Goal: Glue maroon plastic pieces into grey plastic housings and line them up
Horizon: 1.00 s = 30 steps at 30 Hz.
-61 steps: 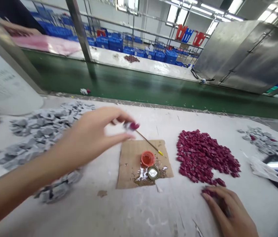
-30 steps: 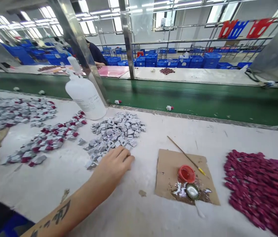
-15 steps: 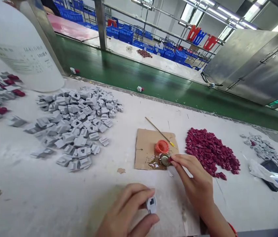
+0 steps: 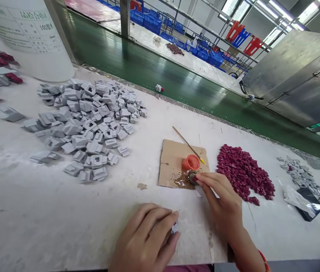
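Note:
My left hand is closed around a small grey plastic part with a square opening, low over the near table; the fingers cover most of it. Between thumb and fingertips, my right hand pinches a small dark red plastic piece. That piece is at the metal bottle cap, which sits in a wet, shiny patch on the cardboard square. Behind the cap stands a red plastic cup. A thin stick with a yellow end lies across the cardboard's far edge.
A heap of grey parts spreads at left, near a large white container. Dark red pieces are piled at right. Beyond them lie smaller grey pieces and a black device. A green conveyor belt runs behind.
My right hand has brought the red piece over the bottle cap, covering more of it. My left fingers have turned over the grey part, hiding more of it. The camera view has tilted downward.

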Each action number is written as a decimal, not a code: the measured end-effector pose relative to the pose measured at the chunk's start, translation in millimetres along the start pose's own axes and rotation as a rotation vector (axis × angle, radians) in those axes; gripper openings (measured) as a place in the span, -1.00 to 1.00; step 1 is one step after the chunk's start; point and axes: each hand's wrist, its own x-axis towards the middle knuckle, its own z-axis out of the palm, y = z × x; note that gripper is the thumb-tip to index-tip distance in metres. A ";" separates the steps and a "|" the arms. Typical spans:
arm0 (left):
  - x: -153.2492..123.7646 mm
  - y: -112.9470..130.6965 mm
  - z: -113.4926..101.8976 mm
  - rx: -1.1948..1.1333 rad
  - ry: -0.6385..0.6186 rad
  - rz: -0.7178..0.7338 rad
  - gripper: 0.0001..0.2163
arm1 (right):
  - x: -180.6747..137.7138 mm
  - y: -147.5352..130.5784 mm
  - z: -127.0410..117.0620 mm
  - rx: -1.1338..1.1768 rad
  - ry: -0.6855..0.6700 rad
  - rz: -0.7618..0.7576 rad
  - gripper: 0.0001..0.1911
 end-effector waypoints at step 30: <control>-4.5 3.2 -0.4 -0.044 -0.002 -0.099 -0.78 | -35.8 -61.5 13.2 0.462 -0.015 0.248 -0.78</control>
